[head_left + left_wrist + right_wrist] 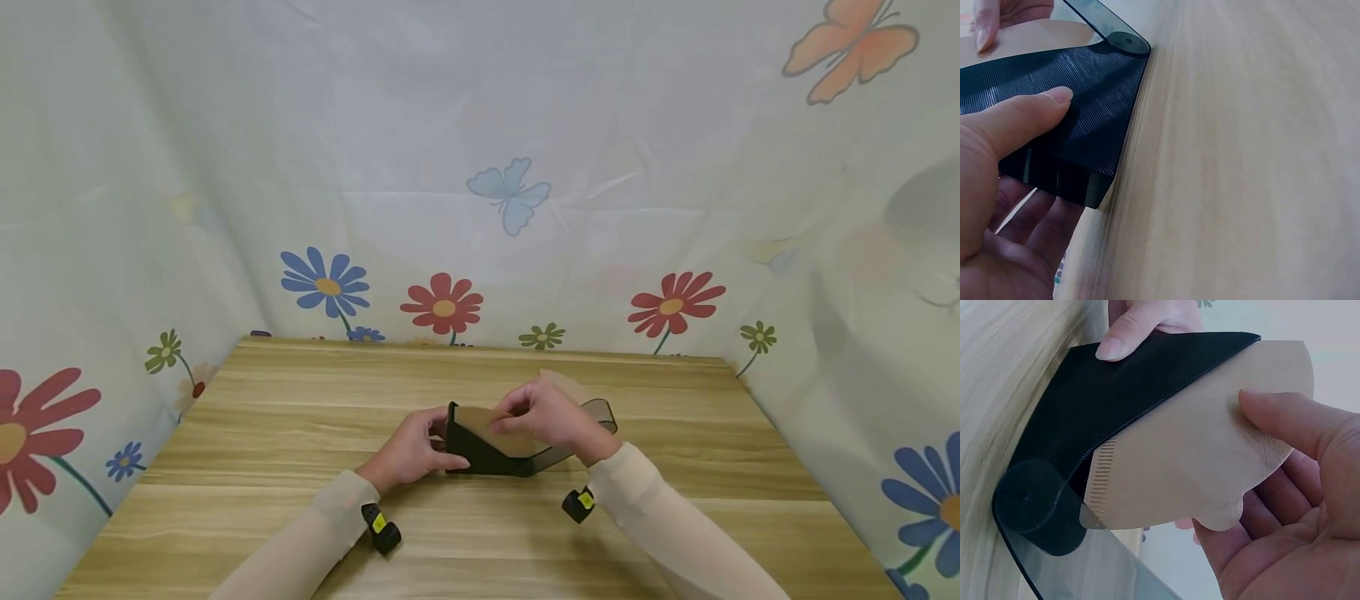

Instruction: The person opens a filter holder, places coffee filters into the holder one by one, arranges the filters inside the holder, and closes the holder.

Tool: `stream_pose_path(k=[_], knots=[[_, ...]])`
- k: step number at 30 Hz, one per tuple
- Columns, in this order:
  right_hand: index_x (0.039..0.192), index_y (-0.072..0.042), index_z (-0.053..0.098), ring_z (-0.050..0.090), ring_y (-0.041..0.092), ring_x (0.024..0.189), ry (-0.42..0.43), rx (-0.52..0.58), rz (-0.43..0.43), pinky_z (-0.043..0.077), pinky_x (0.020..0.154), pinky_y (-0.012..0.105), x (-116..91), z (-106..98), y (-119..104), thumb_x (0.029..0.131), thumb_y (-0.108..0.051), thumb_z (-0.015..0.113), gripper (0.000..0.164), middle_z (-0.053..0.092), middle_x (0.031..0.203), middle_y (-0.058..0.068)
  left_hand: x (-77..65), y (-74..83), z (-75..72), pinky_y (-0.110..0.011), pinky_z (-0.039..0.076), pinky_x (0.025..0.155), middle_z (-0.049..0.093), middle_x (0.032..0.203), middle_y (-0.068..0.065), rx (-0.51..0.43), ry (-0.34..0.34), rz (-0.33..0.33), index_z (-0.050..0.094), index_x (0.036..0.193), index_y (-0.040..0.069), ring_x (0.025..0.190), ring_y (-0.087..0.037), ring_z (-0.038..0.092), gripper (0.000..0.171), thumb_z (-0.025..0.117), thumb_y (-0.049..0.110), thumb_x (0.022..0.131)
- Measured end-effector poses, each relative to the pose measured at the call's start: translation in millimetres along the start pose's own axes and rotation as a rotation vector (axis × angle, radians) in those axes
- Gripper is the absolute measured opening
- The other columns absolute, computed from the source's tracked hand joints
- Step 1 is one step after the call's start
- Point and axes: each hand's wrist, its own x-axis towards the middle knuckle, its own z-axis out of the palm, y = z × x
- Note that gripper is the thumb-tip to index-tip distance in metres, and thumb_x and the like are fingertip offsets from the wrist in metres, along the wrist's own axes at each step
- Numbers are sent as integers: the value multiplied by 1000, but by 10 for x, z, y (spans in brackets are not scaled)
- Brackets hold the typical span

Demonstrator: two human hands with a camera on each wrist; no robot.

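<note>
In the head view, the black case (483, 454) stands on the wooden table (315, 425), and I take it as the landmark. At its left end is the left hand (411, 450), which grips it, with the thumb on the near wall. Over its open top is the right hand (546, 412), which pinches the brown paper (474, 418); this paper sits partly inside the case. The clear lid (598, 410) lies swung out to the right of the case. Behind the case, beyond the table, hangs a curtain (390, 208) with flowers and butterflies.

In the left wrist view, the left thumb presses the ribbed wall of the case, and the other fingers are under its end. The lid joins the case at a round hinge (1127, 44).

In the right wrist view, the paper leans out from the case's open edge. The right thumb is on its face, the fingers are behind it. A row of short marks (1102, 469) on the paper is beside the case's hinge end.
</note>
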Motion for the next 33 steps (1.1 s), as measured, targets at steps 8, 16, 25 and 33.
stream_pose_path(k=[8,16,25,33], knots=[[92,-14,83,63,12,80,-30,-10,27,52,73,28,16,33,21,88,-15,81,5,79,92,0,-1,31,-3,-28,57,72,71,105,-2,0,5,-8,67,122,21,94,-16,68,49,90,26,79],[89,-13,82,60,12,75,-64,-48,45,51,70,29,29,45,28,89,-15,80,3,76,89,0,-3,20,-10,-29,57,76,71,106,0,20,6,-4,67,121,22,95,-17,68,50,91,29,78],[87,-9,81,57,10,71,-83,-91,44,50,66,27,60,96,30,89,-11,79,4,75,87,0,-13,27,-12,-29,57,80,71,109,2,20,-1,-7,66,121,25,98,-17,68,50,91,31,78],[85,-7,79,56,10,72,-106,-116,84,49,66,27,60,133,-5,89,-5,77,4,71,83,-2,-24,41,-3,-29,57,76,71,107,-2,7,8,-12,67,121,20,96,-18,68,48,90,25,79]])
